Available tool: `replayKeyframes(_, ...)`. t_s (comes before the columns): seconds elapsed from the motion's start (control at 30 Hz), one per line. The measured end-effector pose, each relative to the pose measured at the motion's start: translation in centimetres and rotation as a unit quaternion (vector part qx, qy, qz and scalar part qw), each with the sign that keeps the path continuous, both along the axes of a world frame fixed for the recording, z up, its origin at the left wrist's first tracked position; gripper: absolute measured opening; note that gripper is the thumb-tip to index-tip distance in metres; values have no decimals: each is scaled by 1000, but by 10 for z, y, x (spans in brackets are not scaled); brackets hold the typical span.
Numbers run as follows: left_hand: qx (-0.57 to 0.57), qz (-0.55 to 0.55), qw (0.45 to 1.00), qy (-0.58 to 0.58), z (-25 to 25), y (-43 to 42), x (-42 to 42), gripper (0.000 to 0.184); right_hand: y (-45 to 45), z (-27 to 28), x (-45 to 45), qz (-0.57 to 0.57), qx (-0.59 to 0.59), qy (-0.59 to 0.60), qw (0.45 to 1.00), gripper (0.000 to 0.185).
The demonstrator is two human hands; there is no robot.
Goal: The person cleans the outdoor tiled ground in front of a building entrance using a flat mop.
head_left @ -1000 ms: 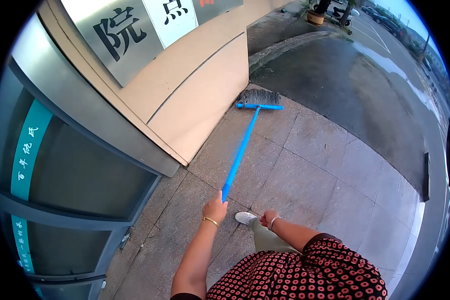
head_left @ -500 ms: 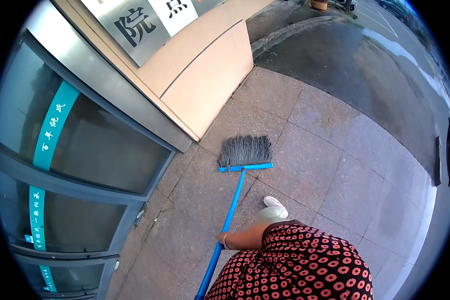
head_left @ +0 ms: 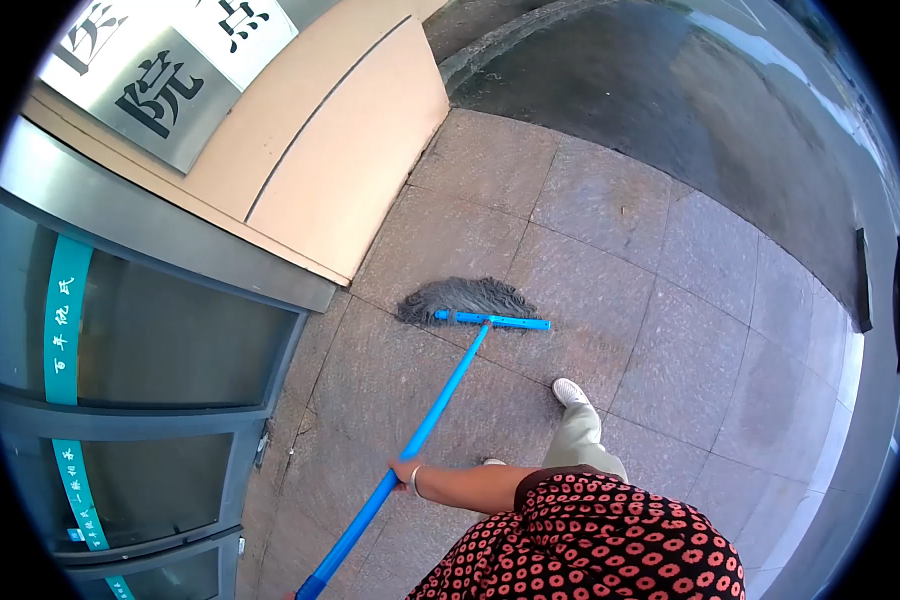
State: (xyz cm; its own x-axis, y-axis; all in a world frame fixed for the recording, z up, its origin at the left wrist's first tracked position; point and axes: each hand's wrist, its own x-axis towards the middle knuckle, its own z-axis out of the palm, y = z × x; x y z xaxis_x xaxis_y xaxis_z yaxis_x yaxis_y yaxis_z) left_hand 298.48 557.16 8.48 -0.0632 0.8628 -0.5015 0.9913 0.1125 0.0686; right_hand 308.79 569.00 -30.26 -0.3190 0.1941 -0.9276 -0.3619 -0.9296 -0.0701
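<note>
Outwardly, the speckled stone paving [head_left: 700, 340] takes up most of what I see, with the glass doors [head_left: 170, 340] along the left and the peach wall [head_left: 370, 140] just beyond them, a metal sign [head_left: 185, 95] mounted on it. Across the paving lies the mop [head_left: 435, 408], its head down on the slabs near the wall's corner and its blue pole slanting back to the person. The grey strands [head_left: 460, 295] are bunched on the far side of the blue crossbar [head_left: 518, 323]. I'd judge the stroke goes best with that bar low and level, the strands fanned out evenly, and the head kept off the door frame and away from the pale shoe [head_left: 569, 391]. The right hand [head_left: 403, 473] has its fingers closed around the pole partway up, well placed to guide. Of the left hand [head_left: 290, 596] only a sliver shows by the pole's near end; I can't tell how its fingers sit. Smallest, a pale bracelet [head_left: 416, 482] rings the right wrist.
</note>
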Motion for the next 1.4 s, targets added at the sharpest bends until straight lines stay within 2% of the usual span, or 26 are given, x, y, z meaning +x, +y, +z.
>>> replayKeyframes(0.07, -13, -31, 999, 11, -6, 47, 41, 27, 42, -27, 39, 18, 67, -51, 996, 25)
replayKeyframes(0.13, -25, -87, 995, 39, -25, 87, 80, 25, 92, -6, 111, 27, 113, -131, 985, 30)
replayKeyframes(0.2, 20, -123, 992, -12, -61, 125, 128, 37, 142, -14, 180, -29, 116, -141, 983, 22)
replayKeyframes(0.27, 79, -149, 985, -22, -99, 161, 186, 38, 188, -23, 254, -115, 101, -142, 978, 19)
replayKeyframes(0.33, 76, -200, 976, -29, -125, 211, 230, 38, 218, -16, 321, -164, 167, -97, 967, 20)
replayKeyframes(0.47, 117, -215, 964, -101, -179, 307, 334, 38, 221, -11, 410, -211, 148, -55, 965, 20)
replayKeyframes(0.53, 107, -244, 962, -62, -209, 332, 393, 40, 202, -11, 447, -271, 94, -24, 958, 19)
replayKeyframes(0.63, 85, -240, 965, -66, -236, 344, 468, 42, 153, -32, 476, -295, 48, -48, 953, 13)
replayKeyframes(0.7, 89, -207, 968, -113, -242, 338, 500, 44, 125, -47, 490, -299, 31, -55, 952, 12)
replayKeyframes(0.77, 79, -209, 969, -107, -231, 316, 516, 45, 105, -57, 494, -293, -6, -67, 954, 13)
replayKeyframes(0.83, 70, -206, 971, -100, -227, 294, 511, 46, 96, -58, 492, -296, -10, -69, 953, 14)
replayKeyframes(0.9, 117, -239, 958, -102, -231, 265, 495, 46, 89, -58, 496, -301, -13, -75, 951, 16)
replayKeyframes(0.97, 92, -223, 964, -115, -217, 237, 485, 46, 88, -57, 497, -333, 0, -40, 942, 27)
replayKeyframes(1.1, 20, -181, 977, -116, -191, 168, 470, 48, 93, -14, 501, -349, 87, 31, 933, 47)
replayKeyframes(1.17, 18, -174, 977, -122, -179, 126, 460, 49, 94, 4, 496, -381, 97, 61, 918, 48)
replayKeyframes(1.23, 27, -167, 977, -126, -163, 84, 454, 48, 86, 13, 496, -319, 152, 55, 934, 46)
replayKeyframes(1.3, 25, -160, 980, -114, -144, 39, 446, 46, 72, 8, 491, -278, 121, 55, 951, 41)
replayKeyframes(1.4, -26, -112, 987, -111, -109, -6, 461, 44, 40, -4, 474, -322, 74, 27, 943, 22)
